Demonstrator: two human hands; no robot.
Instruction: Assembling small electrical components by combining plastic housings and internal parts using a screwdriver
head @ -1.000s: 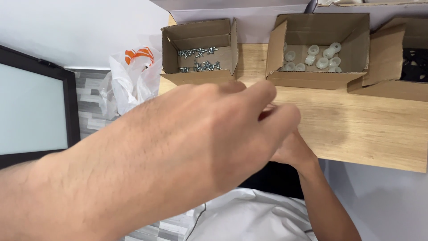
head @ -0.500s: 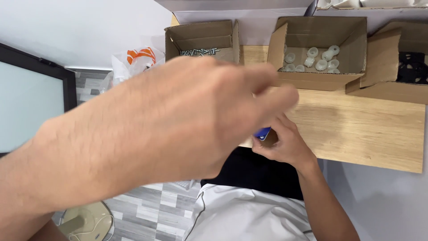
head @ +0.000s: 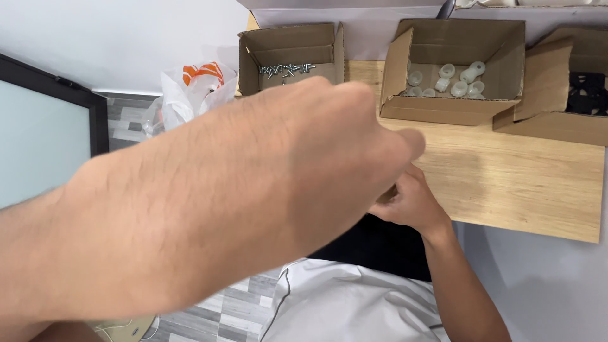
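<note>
- White cloth of our shirt (head: 354, 304) fills the bottom of the view, nearest to us, with a black stretch of clothing above it at the edge of the surface.
- Our left hand (head: 342, 145) is raised close to the camera and blurred, its forearm crossing the whole lower left; the fingers are drawn together towards the right, and we cannot tell whether they hold anything.
- Our right hand (head: 408, 202) sits lower, at the near edge of the light wooden surface (head: 506, 183), fingers curled in; what it grips is hidden behind the left hand, so we cannot tell.
- To the left, a black-framed pale panel (head: 38, 139) stands by the grey patterned floor (head: 221, 316).
- Beyond the left hand, a crumpled white plastic bag with orange print (head: 190, 88) lies beside the surface.
- At the far edge stands an open brown cardboard box of small silver screws (head: 288, 66).
- Right of it, apart, an open cardboard box of small white round plastic parts (head: 456, 79).
- Furthest right, a third cardboard box with black parts (head: 586, 95), just beside the second.
</note>
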